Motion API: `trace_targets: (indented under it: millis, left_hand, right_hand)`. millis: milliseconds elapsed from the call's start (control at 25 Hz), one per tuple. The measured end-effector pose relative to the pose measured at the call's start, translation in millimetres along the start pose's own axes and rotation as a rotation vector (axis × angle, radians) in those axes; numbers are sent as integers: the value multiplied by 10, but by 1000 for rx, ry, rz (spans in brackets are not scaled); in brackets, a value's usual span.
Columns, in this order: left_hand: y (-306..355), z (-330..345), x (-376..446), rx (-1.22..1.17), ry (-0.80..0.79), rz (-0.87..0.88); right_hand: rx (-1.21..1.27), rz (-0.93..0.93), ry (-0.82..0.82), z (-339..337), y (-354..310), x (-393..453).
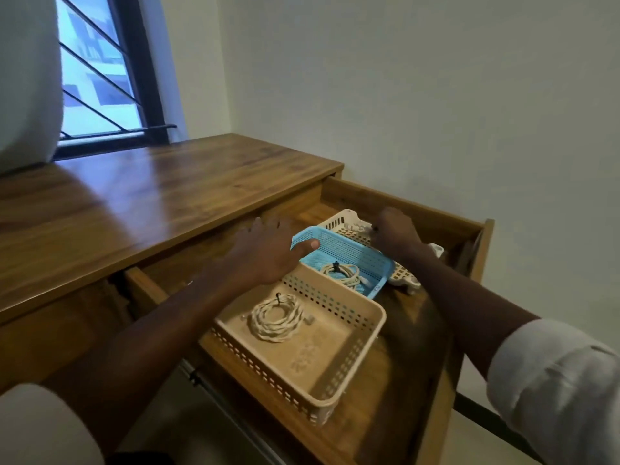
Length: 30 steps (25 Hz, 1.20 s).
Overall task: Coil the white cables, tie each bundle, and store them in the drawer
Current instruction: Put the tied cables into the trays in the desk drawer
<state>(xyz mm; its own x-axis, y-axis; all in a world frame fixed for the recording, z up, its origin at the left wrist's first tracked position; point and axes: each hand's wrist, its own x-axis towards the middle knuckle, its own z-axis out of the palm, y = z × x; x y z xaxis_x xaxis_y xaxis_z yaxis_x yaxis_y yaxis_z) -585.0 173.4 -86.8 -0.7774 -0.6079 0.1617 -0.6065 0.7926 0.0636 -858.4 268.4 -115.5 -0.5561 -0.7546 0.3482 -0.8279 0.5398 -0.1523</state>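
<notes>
The wooden drawer (pixel 432 391) stands pulled out and holds three baskets in a row. In the near beige basket (pixel 339 360) lies a coiled white cable (pixel 276 317) tied with a black tie. The blue basket (pixel 355 250) holds another tied white coil (pixel 342 275). Over the far white basket (pixel 339 223) my right hand (pixel 396 234) is curled around a white cable bundle (pixel 360 227) with a black tie. My left hand (pixel 268 250) is spread open, its thumb touching the blue basket's left rim.
The wooden desk top (pixel 141 203) stretches to the left under a barred window (pixel 97 72). A pale wall stands behind the drawer. A white object (pixel 27 82) sits at the desk's far left corner. White sleeves show at both lower corners.
</notes>
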Motion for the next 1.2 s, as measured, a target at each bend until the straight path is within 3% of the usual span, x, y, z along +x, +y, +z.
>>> trace_targets:
  millis: [160, 280, 360, 480, 600, 800, 1200]
  left_hand:
    - [136, 54, -10, -39, 14, 55]
    - [305, 74, -27, -69, 37, 87]
    - [462, 68, -71, -111, 61, 100]
    - [872, -22, -276, -358, 86, 117]
    - [1419, -98, -599, -480, 0, 94]
    - [1840, 132, -1012, -257, -84, 130]
    - [1270, 109, -903, -92, -16, 1]
  right_hand:
    - [-33, 13, -117, 45, -21, 45]
    - [2, 15, -85, 39, -33, 6]
    - [147, -47, 4, -111, -17, -86]
    - [442, -230, 105, -501, 73, -472]
    - [619, -375, 141, -689, 261, -1063]
    - [699, -244, 314, -591, 387, -1383]
    - [795, -243, 406, -309, -35, -936]
